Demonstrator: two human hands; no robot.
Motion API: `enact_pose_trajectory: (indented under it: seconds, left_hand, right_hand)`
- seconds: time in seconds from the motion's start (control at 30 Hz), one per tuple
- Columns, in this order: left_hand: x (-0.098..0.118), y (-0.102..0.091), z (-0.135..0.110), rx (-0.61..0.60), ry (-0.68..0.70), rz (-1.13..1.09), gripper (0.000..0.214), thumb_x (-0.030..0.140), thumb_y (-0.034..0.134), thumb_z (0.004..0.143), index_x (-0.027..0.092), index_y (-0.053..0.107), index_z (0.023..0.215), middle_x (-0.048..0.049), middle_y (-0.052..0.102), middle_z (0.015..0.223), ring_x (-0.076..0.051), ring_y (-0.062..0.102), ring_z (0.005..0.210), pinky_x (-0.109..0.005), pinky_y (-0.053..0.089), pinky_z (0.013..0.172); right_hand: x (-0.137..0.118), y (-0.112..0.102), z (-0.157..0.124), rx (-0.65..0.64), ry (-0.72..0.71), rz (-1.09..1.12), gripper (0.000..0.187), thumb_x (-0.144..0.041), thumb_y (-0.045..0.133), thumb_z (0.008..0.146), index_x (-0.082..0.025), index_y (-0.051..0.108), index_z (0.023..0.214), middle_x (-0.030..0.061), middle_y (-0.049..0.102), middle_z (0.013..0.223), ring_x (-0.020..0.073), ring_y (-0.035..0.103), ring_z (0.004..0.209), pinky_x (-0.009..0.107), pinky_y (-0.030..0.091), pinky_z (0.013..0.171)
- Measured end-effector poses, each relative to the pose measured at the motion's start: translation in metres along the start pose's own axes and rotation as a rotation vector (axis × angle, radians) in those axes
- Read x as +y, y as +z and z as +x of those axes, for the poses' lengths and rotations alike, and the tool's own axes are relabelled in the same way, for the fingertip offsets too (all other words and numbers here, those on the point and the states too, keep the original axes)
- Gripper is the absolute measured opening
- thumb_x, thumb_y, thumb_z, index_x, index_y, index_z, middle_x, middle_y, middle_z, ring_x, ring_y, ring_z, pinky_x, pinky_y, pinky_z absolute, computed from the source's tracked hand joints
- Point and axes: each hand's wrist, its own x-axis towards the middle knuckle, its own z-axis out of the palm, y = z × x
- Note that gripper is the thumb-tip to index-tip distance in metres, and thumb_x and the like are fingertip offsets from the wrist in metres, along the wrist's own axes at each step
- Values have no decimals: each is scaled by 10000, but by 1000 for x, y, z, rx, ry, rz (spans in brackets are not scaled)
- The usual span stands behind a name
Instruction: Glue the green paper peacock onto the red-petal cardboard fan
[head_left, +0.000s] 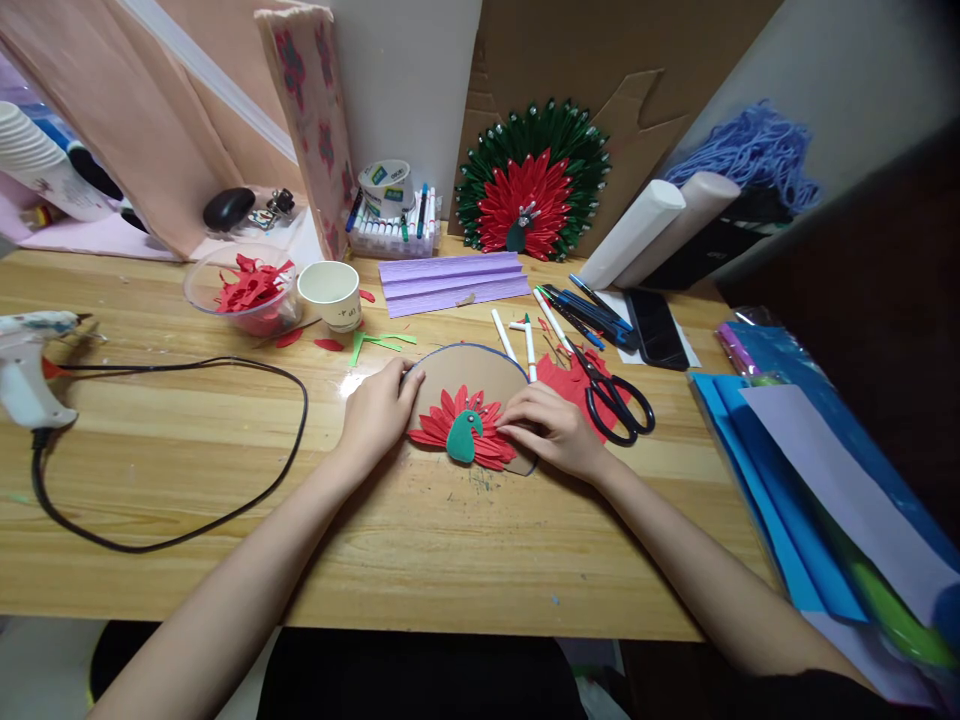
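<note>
Board (461, 362): tan, blue-edged. Small bird (460, 438): green body, red feathers (431, 428). Big bird (531, 185): dark green outer feathers, red inner ones, silvery dots. Crepe sheet (450, 283): purple. Scissors (598, 380): black. Scraps (562, 380): red. Glue gun (26, 385): white, black cord (304, 420). Panel (307, 130): pale pink, darker flower print. Yarn (746, 155): periwinkle. Phone (656, 330): black. Table (420, 560): pale wood, streaky grain.

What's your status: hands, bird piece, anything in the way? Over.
Left hand gripping edge of rounded brown cardboard; right hand at pointed red petals. Green bird cutout over petals. Black-handled scissors near right hand, off the cardboard.
</note>
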Motion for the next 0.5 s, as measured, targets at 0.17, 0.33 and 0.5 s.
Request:
enact_pose_trajectory:
  seconds: [0.17,0.33,0.5]
  left_hand:
    - [0,0,0,-3,2,-3,301,412,380,906,229,594,1014,-56,693,1043,-259,631,946,-318,422,727]
    - [1,-1,0,-7,6,-4,303,411,376,907,232,594,1020,-58,693,1040,-250,630,944,-312,423,729]
    - [1,-1,0,-8,5,6,315,417,367,909,234,595,1024,-56,692,1041,-244,629,930,-307,423,717]
  right_hand:
    - [-1,1,1,-18,-9,-25,44,-171,589,838,-184,629,846,61,646,798,177,557,777,349,463,736]
    - [-2,4,2,11,-35,-74,34,-151,596,816,-184,594,815,52,640,788,177,540,771,344,447,739]
    - [1,5,0,-25,-60,-124,38,-161,559,854,-179,589,870,63,639,829,184,533,803,353,442,764]
